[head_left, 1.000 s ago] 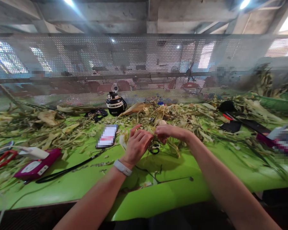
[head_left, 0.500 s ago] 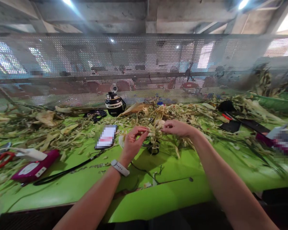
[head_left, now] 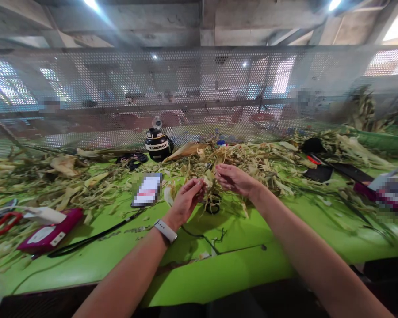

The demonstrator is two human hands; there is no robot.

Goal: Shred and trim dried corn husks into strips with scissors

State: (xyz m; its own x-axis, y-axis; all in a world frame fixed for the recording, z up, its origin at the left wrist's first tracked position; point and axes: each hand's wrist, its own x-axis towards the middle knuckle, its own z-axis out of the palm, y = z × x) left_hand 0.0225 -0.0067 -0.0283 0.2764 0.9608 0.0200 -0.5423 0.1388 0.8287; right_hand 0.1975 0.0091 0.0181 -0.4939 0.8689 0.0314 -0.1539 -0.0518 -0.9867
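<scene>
My left hand (head_left: 185, 201), with a white band on its wrist, pinches a bunch of dry husk strips (head_left: 211, 182) held just above the green table (head_left: 219, 269). My right hand (head_left: 234, 179) meets it from the right, fingers closed on the same strips. A small dark ring-shaped object (head_left: 212, 206) lies on the table right under the bunch. Loose dry husks (head_left: 258, 161) are heaped behind both hands.
A phone (head_left: 147, 190) lies left of my hands, and a black jug marked ENERGY (head_left: 157, 145) stands behind it. Far left are a magenta case (head_left: 49, 229) and red-handled scissors (head_left: 1, 221). A black cord (head_left: 93, 237) crosses the table. A perforated metal screen (head_left: 199, 88) closes the back.
My hands pulled apart with a strip stretched between them, then came back together on the husk bunch, slightly higher and farther from me than a second ago.
</scene>
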